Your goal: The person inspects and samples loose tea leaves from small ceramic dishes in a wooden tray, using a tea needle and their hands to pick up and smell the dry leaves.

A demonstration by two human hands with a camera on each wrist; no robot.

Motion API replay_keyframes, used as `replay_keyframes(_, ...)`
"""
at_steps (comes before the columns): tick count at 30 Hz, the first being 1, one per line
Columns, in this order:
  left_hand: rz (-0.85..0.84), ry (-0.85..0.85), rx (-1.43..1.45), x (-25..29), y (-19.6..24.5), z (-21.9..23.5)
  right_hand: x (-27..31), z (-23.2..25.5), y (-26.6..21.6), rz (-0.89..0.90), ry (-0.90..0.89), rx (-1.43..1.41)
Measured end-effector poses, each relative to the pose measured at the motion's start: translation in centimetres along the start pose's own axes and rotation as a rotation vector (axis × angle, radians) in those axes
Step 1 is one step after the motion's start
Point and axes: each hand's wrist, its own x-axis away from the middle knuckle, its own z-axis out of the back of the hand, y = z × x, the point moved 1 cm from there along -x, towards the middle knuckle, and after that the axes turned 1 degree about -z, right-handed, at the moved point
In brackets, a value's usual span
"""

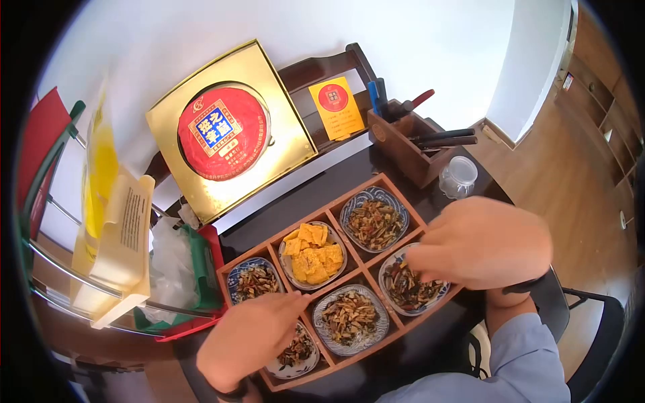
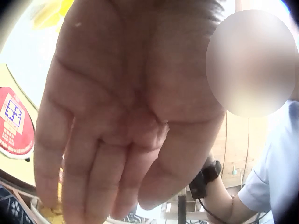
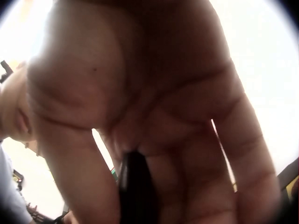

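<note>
A divided wooden tray (image 1: pixel 406 199) holds several small patterned dishes of dried, shredded bits, and one dish of yellow square pieces (image 1: pixel 312 262). My right hand (image 1: pixel 487 242) is over the front right dish (image 1: pixel 411 313), fingertips down at its contents. Seen from the right wrist, a dark tapered handle (image 3: pixel 137 191) lies between thumb and fingers; its far end is out of view. On the left, my left hand (image 1: pixel 259 336) reaches over the tray with straight fingers, fingertips at a divider beside the yellow pieces. It partly covers the front left dish (image 1: pixel 295 366). Its palm (image 2: pixel 126 107) holds nothing.
Behind the tray stands a gold box (image 1: pixel 289 134) with a round red package, and a yellow card (image 1: pixel 336 107). A wooden pen holder (image 1: pixel 410 148) and a clear jar (image 1: pixel 458 178) stand at the back right. On the left is a metal rack (image 1: pixel 74 269) with a green basket.
</note>
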Motion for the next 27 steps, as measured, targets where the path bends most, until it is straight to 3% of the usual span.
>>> replay_keyframes(2, -0.073, 0.221, -0.016, 0.7, -0.1, 0.8, -1.4, -0.7, -0.4, -0.005, -0.011, -0.004)
replay_keyframes(9, -0.107, 0.343, -0.11, 2.6, 1.7, 3.6, -0.1, -0.3, -0.4, -0.008, 0.037, 0.009)
replay_keyframes(12, -0.044, 0.232, -0.066, 2.9, 3.4, 4.6, -0.7, -1.9, -0.1, 0.088, 0.182, 0.016)
replay_keyframes(14, -0.065, 0.227, -0.088, 2.1, 4.2, 4.3, -0.7, -1.3, 0.2, 0.114, 0.128, 0.013)
replay_keyframes(16, -0.336, 0.523, -0.113, 0.9, 4.4, 3.5, -0.7, -0.8, 0.1, 0.149, 0.146, 0.048)
replay_keyframes(17, -0.339, 0.537, -0.084, 0.5, 4.7, 3.4, -0.7, -0.8, -0.1, 0.152, 0.139, 0.044)
replay_keyframes(18, -0.335, 0.538, -0.079, 0.4, 4.8, 3.4, -0.7, -0.9, -0.3, 0.167, 0.135, 0.002)
replay_keyframes(20, -0.24, 0.326, -0.11, 0.2, 5.0, 3.4, -0.8, -1.1, -0.4, 0.184, 0.123, -0.041)
replay_keyframes(23, -0.236, 0.343, -0.177, -0.6, 4.5, 2.8, -1.0, -1.2, -0.2, 0.182, 0.097, 0.027)
replay_keyframes(25, -0.232, 0.33, -0.168, -0.8, 4.2, 2.6, -0.4, -0.2, 0.2, 0.042, 0.07, 0.04)
replay_keyframes(27, -0.228, 0.319, -0.156, -0.9, 3.9, 2.4, -0.2, 0.1, 0.1, 0.041, 0.029, 0.014)
